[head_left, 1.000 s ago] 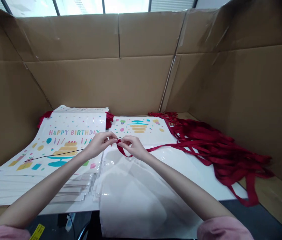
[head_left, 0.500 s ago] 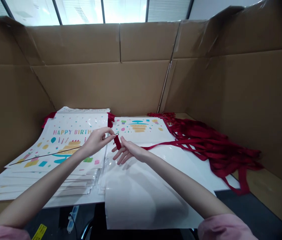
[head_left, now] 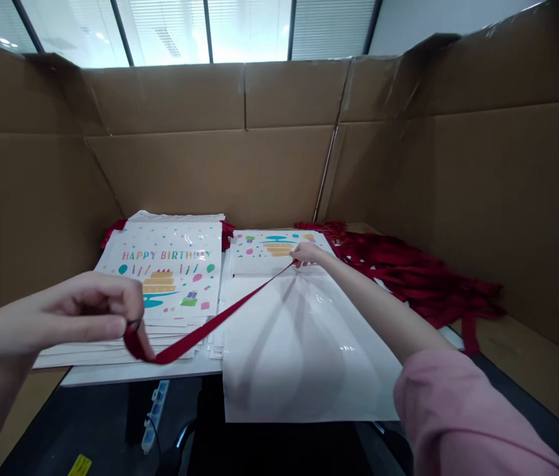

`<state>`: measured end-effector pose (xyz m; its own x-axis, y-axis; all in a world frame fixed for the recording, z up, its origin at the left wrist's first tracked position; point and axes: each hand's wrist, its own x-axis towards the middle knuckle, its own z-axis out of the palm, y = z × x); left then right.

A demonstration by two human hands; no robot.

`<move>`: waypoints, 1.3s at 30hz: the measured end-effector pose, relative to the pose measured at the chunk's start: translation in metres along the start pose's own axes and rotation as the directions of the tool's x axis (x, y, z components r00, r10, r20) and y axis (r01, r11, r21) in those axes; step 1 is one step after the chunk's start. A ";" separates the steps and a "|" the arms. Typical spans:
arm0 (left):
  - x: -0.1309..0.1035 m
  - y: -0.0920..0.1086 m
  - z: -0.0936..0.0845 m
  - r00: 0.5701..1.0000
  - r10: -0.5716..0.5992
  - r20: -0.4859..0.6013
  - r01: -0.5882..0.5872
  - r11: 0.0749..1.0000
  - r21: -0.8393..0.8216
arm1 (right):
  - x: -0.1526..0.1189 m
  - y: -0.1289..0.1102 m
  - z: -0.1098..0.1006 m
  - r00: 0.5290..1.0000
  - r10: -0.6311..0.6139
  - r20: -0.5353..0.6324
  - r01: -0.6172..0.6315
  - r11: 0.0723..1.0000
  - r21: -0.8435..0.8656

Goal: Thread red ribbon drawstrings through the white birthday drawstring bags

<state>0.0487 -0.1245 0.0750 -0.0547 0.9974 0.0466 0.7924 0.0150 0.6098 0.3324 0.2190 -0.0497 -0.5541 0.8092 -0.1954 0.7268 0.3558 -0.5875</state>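
A red ribbon [head_left: 214, 324] runs diagonally between my two hands. Its near end, with a small dark loop, is pinched in my left hand [head_left: 95, 311] at the lower left, in front of the printed stack. My right hand [head_left: 303, 254] grips the ribbon's other end over the printed sheet at the centre. Below that hand a white sheet [head_left: 303, 357] hangs over the table's front edge, its top part showing a cake print upside down. On the left lies a stack of "Happy Birthday" sheets [head_left: 174, 241] with red ribbon at its sides.
A heap of red ribbons [head_left: 408, 271] covers the right side of the table. Tall cardboard walls [head_left: 174, 165] stand at the back and both sides. Beneath the front edge are a power strip [head_left: 155, 413] and a yellow label [head_left: 79, 465].
My left hand has come down and left towards the camera with the ribbon's end. My right hand has moved up and right and closed on the ribbon, now stretched between both hands.
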 end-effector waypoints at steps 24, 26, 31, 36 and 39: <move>0.165 -0.085 0.061 0.857 -0.049 0.513 0.094 0.994 -0.062 | 0.113 -0.086 0.082 0.786 -0.560 0.261 0.596 0.799 -0.082; 0.188 -0.098 0.075 0.840 -0.051 0.541 0.091 0.995 -0.048 | 0.120 -0.067 0.094 0.782 -0.559 0.277 0.606 0.785 -0.128; 0.230 -0.110 0.102 0.786 -0.009 0.618 0.067 0.995 -0.072 | 0.125 -0.051 0.115 0.735 -0.622 0.269 0.676 0.705 -0.217; 0.249 -0.112 0.113 0.754 0.012 0.656 0.063 0.994 -0.091 | 0.125 -0.051 0.121 0.679 -0.694 0.241 0.734 0.627 -0.261; 0.253 -0.114 0.114 0.734 0.029 0.678 0.073 0.990 -0.122 | 0.125 -0.051 0.127 0.643 -0.732 0.224 0.761 0.580 -0.291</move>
<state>0.0140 0.1341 -0.0731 0.3948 0.7807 -0.4844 0.7066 0.0791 0.7032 0.1743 0.2425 -0.1438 -0.9794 0.1553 0.1287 0.1177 0.9582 -0.2606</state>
